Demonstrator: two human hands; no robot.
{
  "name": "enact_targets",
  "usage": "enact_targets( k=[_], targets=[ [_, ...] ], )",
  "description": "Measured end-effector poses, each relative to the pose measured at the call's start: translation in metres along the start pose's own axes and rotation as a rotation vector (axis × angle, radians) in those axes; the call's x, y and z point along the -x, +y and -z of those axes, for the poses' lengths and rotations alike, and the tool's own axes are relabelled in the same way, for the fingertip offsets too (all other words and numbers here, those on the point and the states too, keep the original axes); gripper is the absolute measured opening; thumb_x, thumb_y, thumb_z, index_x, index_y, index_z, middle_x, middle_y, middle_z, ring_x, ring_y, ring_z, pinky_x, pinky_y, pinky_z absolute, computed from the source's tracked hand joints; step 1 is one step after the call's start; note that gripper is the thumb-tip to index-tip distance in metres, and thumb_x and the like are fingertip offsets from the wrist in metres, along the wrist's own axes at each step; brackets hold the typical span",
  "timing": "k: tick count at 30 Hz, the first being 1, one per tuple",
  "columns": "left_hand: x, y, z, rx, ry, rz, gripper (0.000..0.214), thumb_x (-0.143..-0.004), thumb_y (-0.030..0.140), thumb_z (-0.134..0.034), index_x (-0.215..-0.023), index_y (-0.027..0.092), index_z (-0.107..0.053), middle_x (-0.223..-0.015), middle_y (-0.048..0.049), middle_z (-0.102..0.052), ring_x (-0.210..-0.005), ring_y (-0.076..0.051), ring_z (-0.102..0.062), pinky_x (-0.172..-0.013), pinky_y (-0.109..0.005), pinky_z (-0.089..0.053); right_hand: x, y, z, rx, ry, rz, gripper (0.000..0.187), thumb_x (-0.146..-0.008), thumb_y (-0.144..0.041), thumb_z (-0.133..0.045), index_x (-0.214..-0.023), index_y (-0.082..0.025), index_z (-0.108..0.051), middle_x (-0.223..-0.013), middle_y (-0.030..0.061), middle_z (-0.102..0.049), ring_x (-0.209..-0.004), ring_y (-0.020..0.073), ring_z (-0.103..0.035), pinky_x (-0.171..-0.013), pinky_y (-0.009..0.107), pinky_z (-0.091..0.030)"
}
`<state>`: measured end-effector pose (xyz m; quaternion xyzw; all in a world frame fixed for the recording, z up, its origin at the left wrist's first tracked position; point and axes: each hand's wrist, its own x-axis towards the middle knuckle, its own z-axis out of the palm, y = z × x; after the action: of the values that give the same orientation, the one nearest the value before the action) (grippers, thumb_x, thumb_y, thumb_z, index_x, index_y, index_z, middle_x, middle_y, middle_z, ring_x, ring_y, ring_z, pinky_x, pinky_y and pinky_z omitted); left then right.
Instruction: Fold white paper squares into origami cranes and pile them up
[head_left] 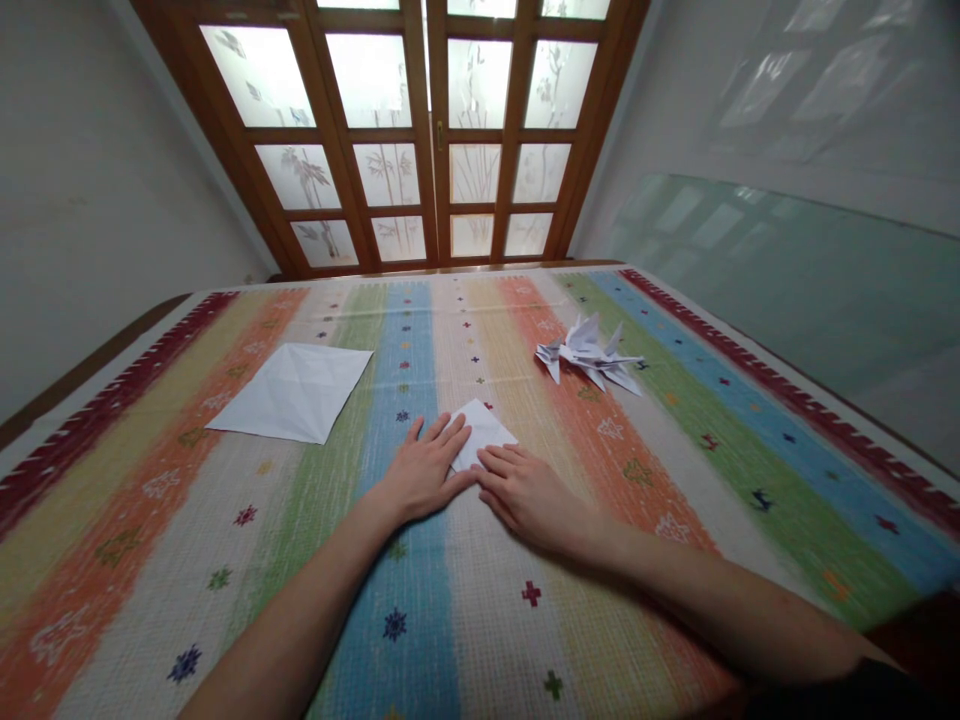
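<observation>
Nearest, at the table's lower right corner, is a dark sleeve, from which the person's bare right forearm reaches in; the left forearm comes in from the near edge. The two hands meet on the surface, around the middle of its width and closer to the near edge than the far one. The left hand lies palm down with its fingers slightly spread, fingertips on the left side of a small folded white paper, its thumb stretched toward the other hand. The right hand is also palm down, fingers close together and flat on the paper's lower right side. The folded paper shows a pointed corner toward the far edge. Beneath everything is a tablecloth in multicoloured stripes with small printed motifs. Farther out, toward the left edge, a larger white sheet lies flat, faintly creased. Toward the far right corner sits a cluster of folded paper figures with sharp, winglike points. Wood of the table shows along the left edge. Beyond the far edge stand wooden doors with frosted, plant-patterned panes.
</observation>
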<state>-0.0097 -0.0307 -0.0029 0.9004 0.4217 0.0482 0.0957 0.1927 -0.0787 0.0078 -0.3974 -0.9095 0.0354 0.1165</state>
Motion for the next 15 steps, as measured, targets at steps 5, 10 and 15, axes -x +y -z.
enact_targets(
  k=[5,10,15],
  targets=[
    [-0.001,-0.010,0.002,-0.014,-0.016,-0.047,0.048,-0.097,0.031,-0.034,-0.145,0.026,-0.040,-0.155,-0.0062,-0.036,-0.144,-0.022,-0.030,-0.116,-0.049,-0.021,0.003,-0.002,0.002,-0.082,-0.011,0.043,0.028,-0.095,-0.023,-0.045,-0.111,-0.014,-0.066,-0.118,0.0162,-0.067,-0.112,0.0262,-0.061,-0.097,0.044,-0.046],
    [-0.001,-0.005,0.000,-0.065,0.010,-0.006,0.049,-0.097,0.036,-0.038,-0.145,0.024,-0.039,-0.155,-0.0085,-0.035,-0.145,-0.027,-0.028,-0.115,-0.054,-0.022,0.006,-0.010,0.004,-0.097,-0.036,0.071,0.027,-0.094,-0.024,-0.048,-0.108,-0.012,-0.067,-0.117,0.0153,-0.068,-0.113,0.0257,-0.061,-0.100,0.042,-0.045],
    [0.000,-0.002,-0.003,-0.053,0.034,0.030,0.050,-0.096,0.038,-0.040,-0.145,0.025,-0.039,-0.155,-0.0074,-0.036,-0.145,-0.030,-0.025,-0.115,-0.058,-0.019,0.005,-0.010,0.008,-0.162,-0.043,0.077,0.025,-0.093,-0.026,-0.050,-0.108,-0.015,-0.066,-0.118,0.0132,-0.068,-0.112,0.0247,-0.061,-0.101,0.042,-0.044]
  ],
)
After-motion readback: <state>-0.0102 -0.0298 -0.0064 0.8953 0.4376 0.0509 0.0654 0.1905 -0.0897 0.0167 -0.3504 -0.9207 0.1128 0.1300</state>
